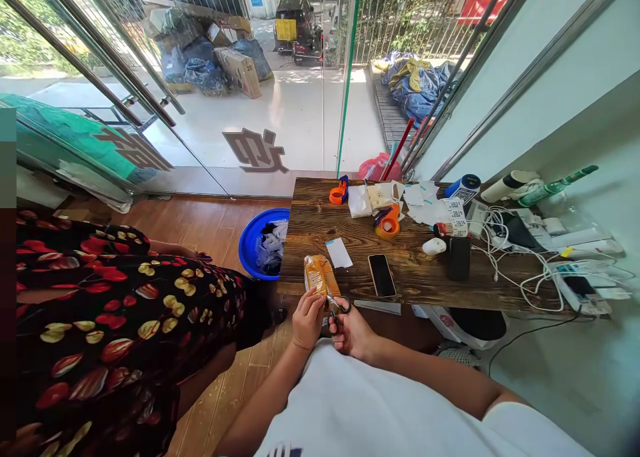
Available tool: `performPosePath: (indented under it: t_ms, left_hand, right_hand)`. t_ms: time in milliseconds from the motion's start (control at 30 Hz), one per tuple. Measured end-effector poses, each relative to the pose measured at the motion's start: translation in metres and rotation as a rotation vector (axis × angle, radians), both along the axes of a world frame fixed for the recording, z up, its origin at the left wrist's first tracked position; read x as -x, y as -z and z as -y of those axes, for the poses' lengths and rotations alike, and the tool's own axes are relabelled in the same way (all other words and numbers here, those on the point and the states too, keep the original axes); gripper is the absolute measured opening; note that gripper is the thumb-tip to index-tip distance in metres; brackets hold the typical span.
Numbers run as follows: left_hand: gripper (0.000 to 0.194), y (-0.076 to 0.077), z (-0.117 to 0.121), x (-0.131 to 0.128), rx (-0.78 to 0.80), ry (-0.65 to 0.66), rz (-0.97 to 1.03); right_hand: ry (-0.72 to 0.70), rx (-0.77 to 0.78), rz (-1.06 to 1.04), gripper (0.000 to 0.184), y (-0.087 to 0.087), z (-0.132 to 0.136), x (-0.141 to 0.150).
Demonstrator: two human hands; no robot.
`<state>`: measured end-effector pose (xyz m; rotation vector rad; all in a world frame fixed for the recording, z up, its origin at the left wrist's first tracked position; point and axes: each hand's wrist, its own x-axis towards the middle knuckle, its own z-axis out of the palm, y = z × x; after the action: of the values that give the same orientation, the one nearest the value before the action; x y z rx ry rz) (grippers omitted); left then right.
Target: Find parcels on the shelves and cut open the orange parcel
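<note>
The left hand (pixel 307 318) pinches the yellow-orange plastic packet (pixel 321 275); the right hand (pixel 351 330) grips black-handled scissors (pixel 338 307) at the dark wooden bench (pixel 320 223) edge. Better to cut near the packet's end, away from the fingers.

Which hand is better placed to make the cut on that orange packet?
Right. The right hand already holds the scissors at the orange packet, which the left hand steadies.

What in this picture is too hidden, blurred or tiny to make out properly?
- Head view: the scissors' blades are hidden behind the orange packet and the left hand.
- Print on the labels: mostly too small to read.
- The blue tub's contents are partly hidden by the table edge.
- The person in the floral dress is cut off at the left edge.
</note>
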<state>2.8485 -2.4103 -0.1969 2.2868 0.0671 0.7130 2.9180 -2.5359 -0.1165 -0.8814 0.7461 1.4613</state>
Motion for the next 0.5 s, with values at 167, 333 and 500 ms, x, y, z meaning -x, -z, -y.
performPosePath:
  t_ms: [167, 333, 500]
  left_hand:
    - [0.027, 0.008, -0.001, 0.004, 0.018, 0.010, -0.016]
    - [0.026, 0.012, -0.006, 0.006, 0.038, 0.048, -0.044]
    - [0.028, 0.013, -0.010, 0.005, 0.003, 0.142, -0.017]
  right_hand:
    - [0.058, 0.050, -0.053, 0.050, -0.003, -0.005, 0.000]
    - [0.025, 0.048, -0.097, 0.046, -0.004, 0.001, -0.015]
    - [0.000, 0.016, -0.143, 0.043, -0.006, 0.016, -0.028]
